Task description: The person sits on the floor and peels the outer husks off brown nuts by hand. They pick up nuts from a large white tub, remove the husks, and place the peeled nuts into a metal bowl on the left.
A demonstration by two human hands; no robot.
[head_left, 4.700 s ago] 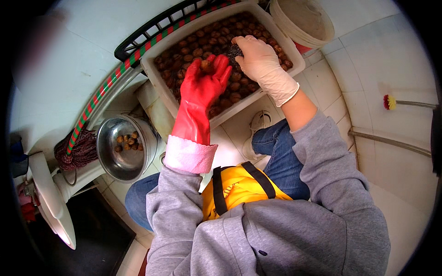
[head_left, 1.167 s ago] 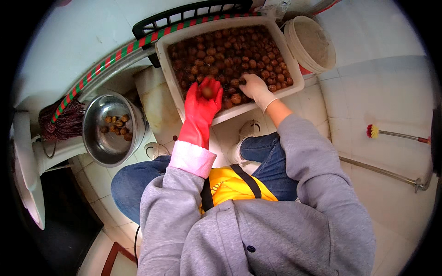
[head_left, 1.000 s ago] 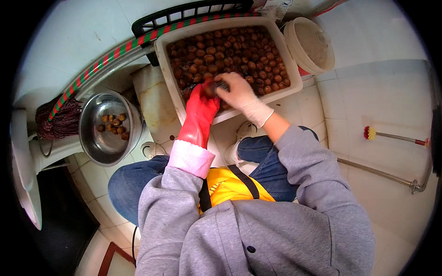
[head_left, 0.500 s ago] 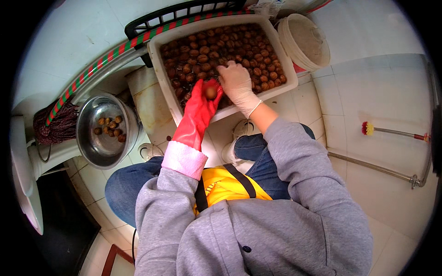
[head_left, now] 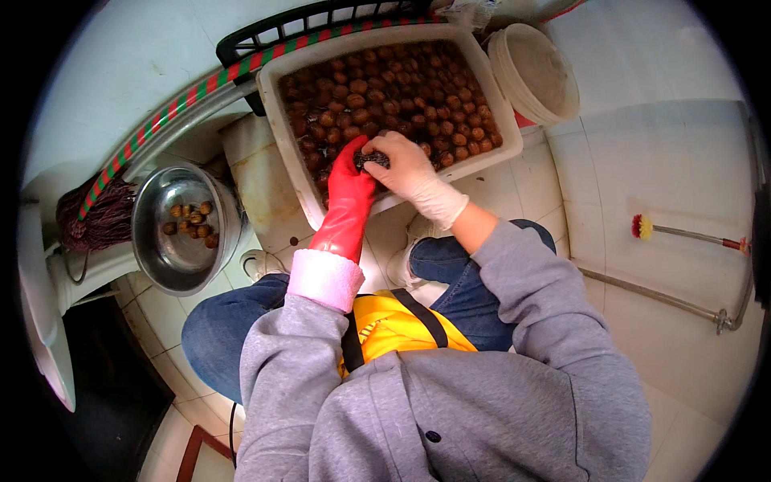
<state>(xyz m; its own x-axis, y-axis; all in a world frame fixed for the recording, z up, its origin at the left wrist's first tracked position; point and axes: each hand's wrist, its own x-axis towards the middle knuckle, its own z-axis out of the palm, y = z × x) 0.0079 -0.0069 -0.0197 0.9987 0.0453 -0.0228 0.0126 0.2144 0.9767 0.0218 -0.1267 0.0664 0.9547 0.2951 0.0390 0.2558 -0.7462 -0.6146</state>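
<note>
My left hand [head_left: 351,177], in a long red rubber glove with a pink cuff, is closed over the near edge of a white tub [head_left: 293,173]. It cups a walnut that shows in the earlier picture and is now covered. My right hand [head_left: 408,167], in a thin pale glove, presses a dark, coarse metal scouring pad [head_left: 372,161] against that spot, its fingers bent round the pad. The two hands touch. Beyond them, many brown walnuts [head_left: 438,108] lie in dark water in the tub.
Left of the tub stands a steel bowl [head_left: 165,261] with several lighter walnuts [head_left: 193,221]. A whitish bucket [head_left: 522,76] is beside the tub's far right corner. A red-and-green striped pole [head_left: 173,112] with a dark red mop head [head_left: 96,210] slants behind. A metal pipe [head_left: 650,293] runs along the right wall.
My right hand has come back from over the water and down onto my left hand, bringing the scouring pad over the walnut. My left hand has turned and closed more.
</note>
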